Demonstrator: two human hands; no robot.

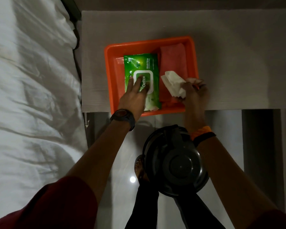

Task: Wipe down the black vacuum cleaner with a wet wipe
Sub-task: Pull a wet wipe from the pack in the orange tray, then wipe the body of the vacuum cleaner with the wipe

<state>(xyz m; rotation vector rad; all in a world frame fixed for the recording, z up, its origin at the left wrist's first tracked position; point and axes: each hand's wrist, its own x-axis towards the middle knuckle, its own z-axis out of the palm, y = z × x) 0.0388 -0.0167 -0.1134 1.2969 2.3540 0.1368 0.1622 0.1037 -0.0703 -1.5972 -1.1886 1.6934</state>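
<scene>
A green pack of wet wipes [143, 66] lies in an orange tray [112, 63] on a grey table. My left hand [135, 93] rests flat on the pack's white lid, fingers spread. My right hand [194, 93] is closed on a crumpled white wet wipe [172, 83], held over the tray's right side. The black vacuum cleaner [175, 161], round and glossy, stands on the floor below the table's front edge, between my forearms.
A folded pink cloth [172, 53] lies in the tray to the right of the pack. A bed with white sheets [31, 96] fills the left. The grey table [229, 55] stretches right of the tray. My legs and a foot show on the shiny tiled floor [119, 162].
</scene>
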